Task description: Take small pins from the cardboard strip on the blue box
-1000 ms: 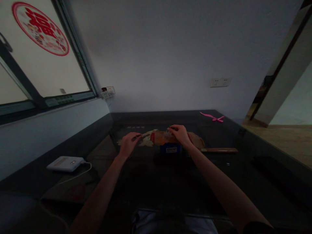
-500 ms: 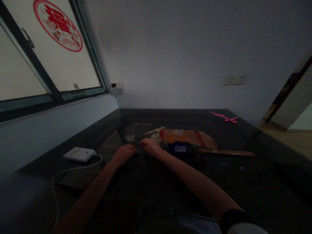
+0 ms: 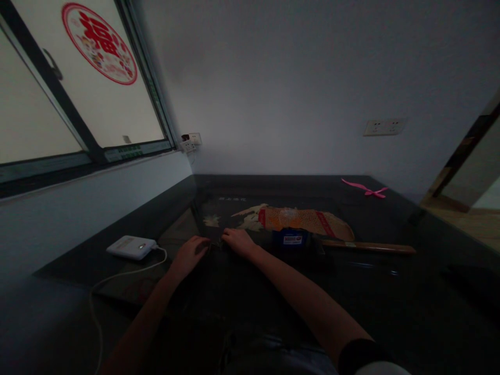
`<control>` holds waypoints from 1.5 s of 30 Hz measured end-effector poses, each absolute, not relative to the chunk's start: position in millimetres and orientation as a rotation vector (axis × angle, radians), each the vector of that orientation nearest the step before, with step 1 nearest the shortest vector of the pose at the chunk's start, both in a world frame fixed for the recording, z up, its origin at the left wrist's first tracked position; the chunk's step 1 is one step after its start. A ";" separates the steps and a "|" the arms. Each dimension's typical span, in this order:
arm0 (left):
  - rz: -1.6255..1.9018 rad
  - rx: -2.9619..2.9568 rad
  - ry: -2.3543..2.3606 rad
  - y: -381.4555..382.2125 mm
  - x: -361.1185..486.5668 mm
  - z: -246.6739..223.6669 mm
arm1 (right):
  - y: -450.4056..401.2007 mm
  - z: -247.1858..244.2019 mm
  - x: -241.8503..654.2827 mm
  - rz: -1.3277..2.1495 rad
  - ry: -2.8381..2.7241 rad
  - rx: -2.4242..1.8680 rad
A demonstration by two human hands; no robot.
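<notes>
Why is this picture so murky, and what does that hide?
Head view: dim overall, with the window among the brightest areas; head view: the dark table sinks to near black towards the bottom, with faint glints at right; head view: whatever small item lies between the left hand and right hand is too dark to identify.

Single head-worn view, facing forward and down from near side of bench (image 3: 390,219); forearms (image 3: 300,284) closest, fingers (image 3: 230,235) farther off, wall (image 3: 273,94) beyond, window (image 3: 117,114) at left.
</notes>
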State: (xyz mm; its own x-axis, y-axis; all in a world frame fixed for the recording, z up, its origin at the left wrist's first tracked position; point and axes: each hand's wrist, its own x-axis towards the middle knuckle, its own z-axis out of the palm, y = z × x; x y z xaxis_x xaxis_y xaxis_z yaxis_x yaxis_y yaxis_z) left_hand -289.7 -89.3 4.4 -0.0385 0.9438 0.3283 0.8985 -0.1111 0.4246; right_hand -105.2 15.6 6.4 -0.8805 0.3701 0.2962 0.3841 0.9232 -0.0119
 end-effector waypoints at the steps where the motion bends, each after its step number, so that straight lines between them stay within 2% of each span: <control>1: 0.845 2.092 2.053 -91.3 -290.1 1.2 | 15.7 5.6 -106.3 -0.072 -2.786 -0.558; 13: 0.855 2.014 1.950 -87.8 -268.5 -3.6 | 14.1 7.2 -102.9 -0.031 -2.762 -0.551; 21: 0.822 2.178 1.908 -80.6 -275.4 -5.3 | 18.2 4.3 -93.7 0.031 -2.748 -0.502; 32: 0.455 2.396 1.885 -52.1 -277.5 10.2 | 19.0 0.7 -81.7 0.126 -2.714 -0.431; 45: 0.350 2.543 1.978 -43.6 -270.5 6.6 | -27.2 24.8 -1.1 0.160 -2.722 -0.304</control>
State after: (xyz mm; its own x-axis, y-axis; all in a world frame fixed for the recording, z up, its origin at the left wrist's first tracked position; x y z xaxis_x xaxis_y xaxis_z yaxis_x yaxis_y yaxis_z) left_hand -270.5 -43.6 6.6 0.2331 0.9450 0.2293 0.9664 -0.2515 0.0540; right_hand -1.1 -27.2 24.8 -0.8982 0.2337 0.3724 0.1886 0.9699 -0.1538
